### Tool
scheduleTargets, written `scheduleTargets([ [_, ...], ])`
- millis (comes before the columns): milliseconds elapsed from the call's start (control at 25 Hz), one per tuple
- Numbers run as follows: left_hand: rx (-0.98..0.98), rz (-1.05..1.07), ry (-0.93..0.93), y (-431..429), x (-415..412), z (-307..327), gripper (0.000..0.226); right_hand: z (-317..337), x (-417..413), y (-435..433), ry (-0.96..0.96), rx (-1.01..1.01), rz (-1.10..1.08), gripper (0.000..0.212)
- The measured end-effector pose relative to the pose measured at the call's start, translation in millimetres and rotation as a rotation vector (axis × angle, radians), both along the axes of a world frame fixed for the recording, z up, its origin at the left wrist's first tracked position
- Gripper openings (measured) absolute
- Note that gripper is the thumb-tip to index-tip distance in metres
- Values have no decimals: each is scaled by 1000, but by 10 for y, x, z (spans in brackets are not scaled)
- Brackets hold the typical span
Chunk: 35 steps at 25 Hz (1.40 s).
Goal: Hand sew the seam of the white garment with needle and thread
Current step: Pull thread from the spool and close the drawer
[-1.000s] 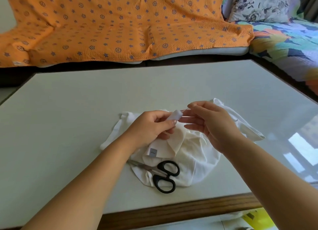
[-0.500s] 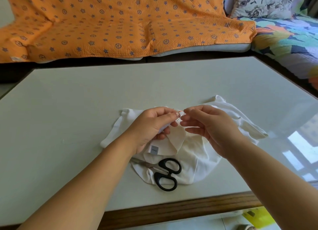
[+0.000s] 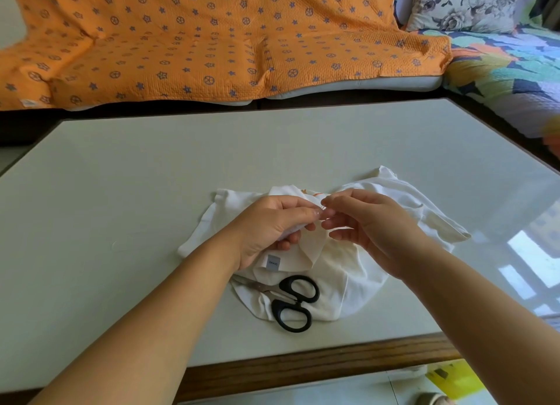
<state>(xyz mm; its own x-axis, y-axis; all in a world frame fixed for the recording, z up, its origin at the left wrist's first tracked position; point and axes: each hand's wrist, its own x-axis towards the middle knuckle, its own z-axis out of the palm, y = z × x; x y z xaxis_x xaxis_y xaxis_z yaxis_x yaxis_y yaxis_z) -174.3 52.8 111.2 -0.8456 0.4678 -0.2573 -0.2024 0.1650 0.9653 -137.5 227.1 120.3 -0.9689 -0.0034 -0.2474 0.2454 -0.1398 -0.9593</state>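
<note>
White garment [image 3: 348,271] is held on table [image 3: 121,192].
Fold is gripped by left hand [image 3: 266,226]; fingertips of right hand [image 3: 372,226] are pinched alongside, contents indiscernible.

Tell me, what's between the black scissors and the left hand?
Head view: folds of the white garment, bearing a small grey label, fill the stretch between scissors and left hand.
</note>
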Motion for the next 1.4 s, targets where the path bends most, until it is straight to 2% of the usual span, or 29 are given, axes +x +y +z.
scheduleTargets([
  [120, 2, 35, -8, 11, -6, -4, 15, 2, -2, -6, 32, 32, 4, 8],
  [160, 4, 44, -15, 8, -10, -5, 15, 4, 1, 9, 96, 142, -22, 10],
  [280, 11, 50, -48, -7, -26, -1, 15, -2, 27, 89, 522, 767, -117, 18],
  [360, 26, 52, -68, -13, -39, 0, 20, -26, 43, 94, 732, 988, -40, 19],
  [520, 35, 10, -95, -24, -44, -19, 15, -89, 27, 61, 807, 1072, 11, 13],
  [640, 80, -46, -145, -62, -50, -31, 17, -75, 18, 61, 750, 1030, 8, 11],
  [720, 153, -50, -202, -92, -66, -34, 24, -66, 12, 71, 604, 923, -9, 14],
  [880, 234, 6, -283, -100, -84, -50, 24, 1, 22, 24, 307, 425, -89, 6],
  [1040, 213, 23, -288, -41, -80, -70, 22, 19, 11, -16, 159, -6, -69, 10],
  [1200, 188, 58, -284, -19, -80, -87, 24, 53, -2, -48, 51, -404, -16, 5],
  [1320, 203, 97, -305, -14, -77, -100, 28, 48, -28, -43, 13, -483, -18, 9],
  [1360, 221, 115, -313, -16, -79, -100, 30, 44, -42, -34, 8, -413, -27, 10],
  [1400, 242, 137, -319, -22, -80, -100, 31, 35, -51, -23, 9, -253, -45, 11],
])
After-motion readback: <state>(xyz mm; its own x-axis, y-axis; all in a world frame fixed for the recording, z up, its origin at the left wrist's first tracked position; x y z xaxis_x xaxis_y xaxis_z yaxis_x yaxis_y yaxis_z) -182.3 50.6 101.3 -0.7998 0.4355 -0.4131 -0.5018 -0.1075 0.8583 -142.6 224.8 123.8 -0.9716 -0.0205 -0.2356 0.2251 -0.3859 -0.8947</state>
